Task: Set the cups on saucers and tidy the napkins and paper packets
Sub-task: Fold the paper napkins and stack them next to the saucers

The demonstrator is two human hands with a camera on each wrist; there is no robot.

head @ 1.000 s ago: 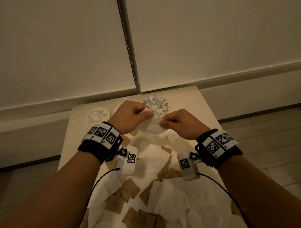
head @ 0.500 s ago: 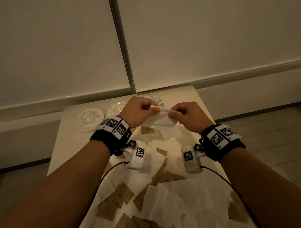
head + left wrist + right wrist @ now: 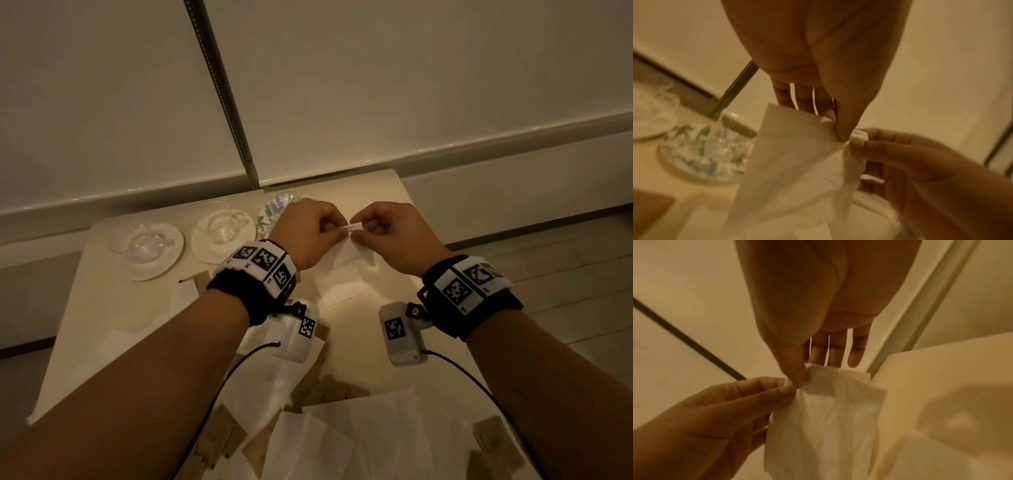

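Both hands hold one white napkin [image 3: 342, 267] in the air above the far middle of the table. My left hand [image 3: 337, 230] pinches its top edge between thumb and fingers, and my right hand [image 3: 359, 229] pinches the same edge right beside it. In the left wrist view the napkin [image 3: 797, 162] hangs down from the pinch; the right wrist view shows the napkin [image 3: 828, 418] hanging likewise. A glass cup [image 3: 219, 224] stands on a white saucer [image 3: 209, 251]. Another glass cup [image 3: 144, 241] stands on a saucer [image 3: 168, 263] further left. A floral saucer [image 3: 269, 217] is partly hidden behind my left hand.
Several white napkins [image 3: 359, 442] and brown paper packets [image 3: 219, 435] lie scattered over the near part of the beige table [image 3: 113, 315]. A folded napkin [image 3: 342, 291] lies flat under the hands. A wall stands just behind the table.
The hands rose and came closer together, so the napkin's pinched top edge is now short between them. The view shifted right, and the two cups on saucers show at left.
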